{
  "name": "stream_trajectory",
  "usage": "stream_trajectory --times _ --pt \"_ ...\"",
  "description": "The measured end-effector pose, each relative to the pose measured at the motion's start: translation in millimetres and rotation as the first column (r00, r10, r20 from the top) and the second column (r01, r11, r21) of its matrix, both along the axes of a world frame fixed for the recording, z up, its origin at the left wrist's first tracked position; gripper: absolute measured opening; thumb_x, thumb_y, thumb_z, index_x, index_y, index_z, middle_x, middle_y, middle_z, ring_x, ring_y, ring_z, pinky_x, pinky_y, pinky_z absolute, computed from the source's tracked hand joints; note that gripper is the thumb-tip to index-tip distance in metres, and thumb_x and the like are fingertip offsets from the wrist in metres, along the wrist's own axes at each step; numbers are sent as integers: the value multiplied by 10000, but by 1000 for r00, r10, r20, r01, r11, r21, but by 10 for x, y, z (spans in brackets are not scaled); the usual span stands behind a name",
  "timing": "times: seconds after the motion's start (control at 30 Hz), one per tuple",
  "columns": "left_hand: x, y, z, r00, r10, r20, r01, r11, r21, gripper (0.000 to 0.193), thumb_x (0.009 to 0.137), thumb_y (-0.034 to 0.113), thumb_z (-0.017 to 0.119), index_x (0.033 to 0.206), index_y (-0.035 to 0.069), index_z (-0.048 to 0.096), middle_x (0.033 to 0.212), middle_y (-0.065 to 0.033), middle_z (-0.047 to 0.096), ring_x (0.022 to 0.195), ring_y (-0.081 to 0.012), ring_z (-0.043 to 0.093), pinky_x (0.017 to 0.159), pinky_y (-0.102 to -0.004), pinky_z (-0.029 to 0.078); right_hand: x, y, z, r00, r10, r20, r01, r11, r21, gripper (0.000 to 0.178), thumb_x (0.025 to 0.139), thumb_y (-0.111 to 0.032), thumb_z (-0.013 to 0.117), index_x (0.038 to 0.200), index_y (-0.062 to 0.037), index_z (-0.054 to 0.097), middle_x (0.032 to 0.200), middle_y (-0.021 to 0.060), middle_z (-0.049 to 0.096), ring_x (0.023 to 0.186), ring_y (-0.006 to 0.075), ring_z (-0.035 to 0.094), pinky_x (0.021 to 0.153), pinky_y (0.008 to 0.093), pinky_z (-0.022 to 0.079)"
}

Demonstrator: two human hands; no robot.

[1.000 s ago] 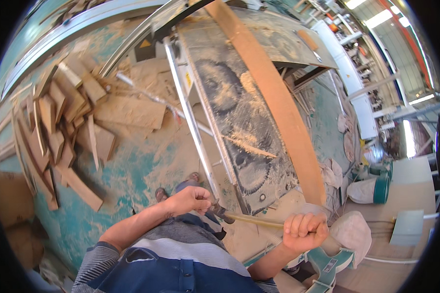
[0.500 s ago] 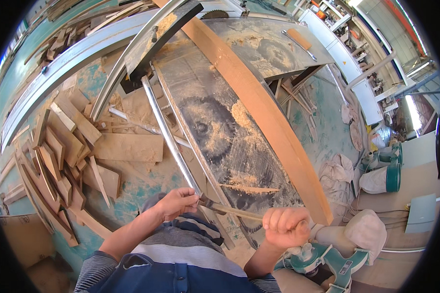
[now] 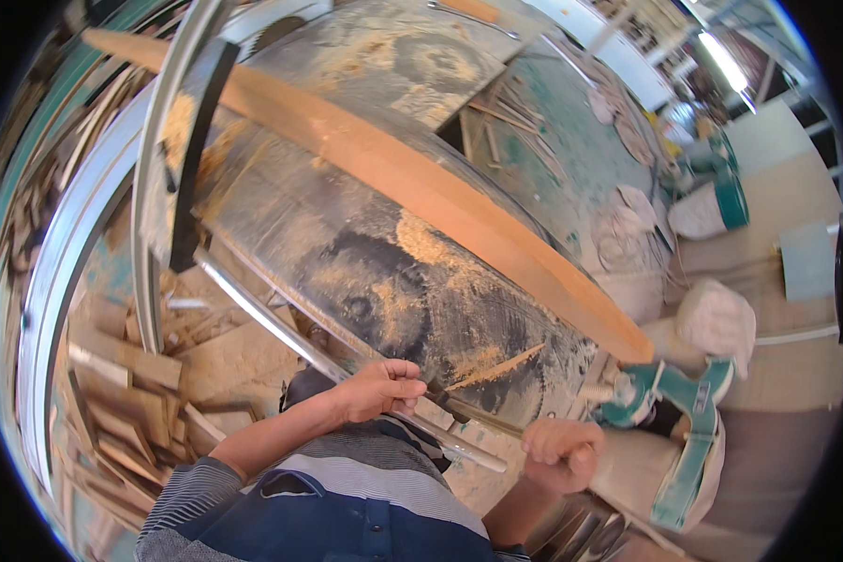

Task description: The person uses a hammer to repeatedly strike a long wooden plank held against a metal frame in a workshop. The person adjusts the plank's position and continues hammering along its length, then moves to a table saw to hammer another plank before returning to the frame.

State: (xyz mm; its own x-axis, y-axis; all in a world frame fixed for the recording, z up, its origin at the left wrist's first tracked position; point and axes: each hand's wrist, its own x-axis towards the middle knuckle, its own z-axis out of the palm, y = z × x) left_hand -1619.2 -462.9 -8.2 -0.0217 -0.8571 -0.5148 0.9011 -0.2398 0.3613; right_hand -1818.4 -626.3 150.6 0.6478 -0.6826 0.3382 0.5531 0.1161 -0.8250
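Note:
My right hand [image 3: 562, 454] is closed in a fist at the near right, around the end of the thin wooden handle of what looks like a hammer [image 3: 478, 417]. Its dark head points left, toward my left hand [image 3: 384, 389]. The fingers of that hand are pinched together right beside the head; whatever is between them is too small to make out. Both hands are in front of my body, at the near edge of a dusty metal saw table [image 3: 347, 244]. Across this table lies a long reddish-brown plank [image 3: 421, 192], beyond my hands.
A shiny metal rail [image 3: 262, 314] runs along the table's near side. Wood offcuts [image 3: 122, 403] are heaped on the floor at left. Sawdust and a thin wood sliver [image 3: 496, 365] lie on the table. Green machines with pale dust bags [image 3: 717, 323] stand at right.
The view has turned, so the plank and table now slant more across the picture. My hands stay close together with the hammer-like tool between them.

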Motion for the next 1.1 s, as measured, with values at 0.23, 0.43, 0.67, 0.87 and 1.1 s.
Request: stream_trajectory --times 0.23,0.43,0.67,0.87,1.1 --pt "939 -358 148 883 -117 455 155 987 -48 225 1002 207 737 867 46 657 745 18 665 688 -66 622 664 -257 489 395 197 -259 863 -493 -111 497 867 13 310 1034 -255 585 836 -26 518 609 79 505 509 177 461 521 379 463" --pt "1441 -684 -147 606 -83 791 177 984 -33 231 995 199 728 863 30 642 711 20 601 679 -55 557 624 -272 477 637 12 -428 751 -616 -237 645 762 63 254 1007 -202 553 821 -34 512 594 67 476 503 181 439 519 385 461" --pt "1777 -937 -95 251 -138 958 71 990 124 296 994 226 733 862 21 565 689 -39 503 669 -90 484 615 -324 472 713 -374 -610 747 -604 -277 642 764 67 356 1027 -274 597 775 -39 506 597 66 462 504 166 438 510 356 457" --pt "2130 -1001 -115 -275 -25 961 -98 995 -3 199 935 191 766 936 20 664 885 -157 709 818 -301 683 764 -402 556 682 -486 -662 743 -603 -290 639 768 42 379 1057 -301 565 785 -64 451 603 47 424 494 151 416 481 335 438" --pt "3493 -1345 -64 -780 -146 608 -237 969 -71 417 977 295 703 1234 -18 604 1420 -242 576 1325 -438 540 1080 -519 453 565 -429 -762 748 -632 -203 644 765 -10 374 1051 -361 593 862 -50 508 606 53 439 506 156 437 479 324 438"
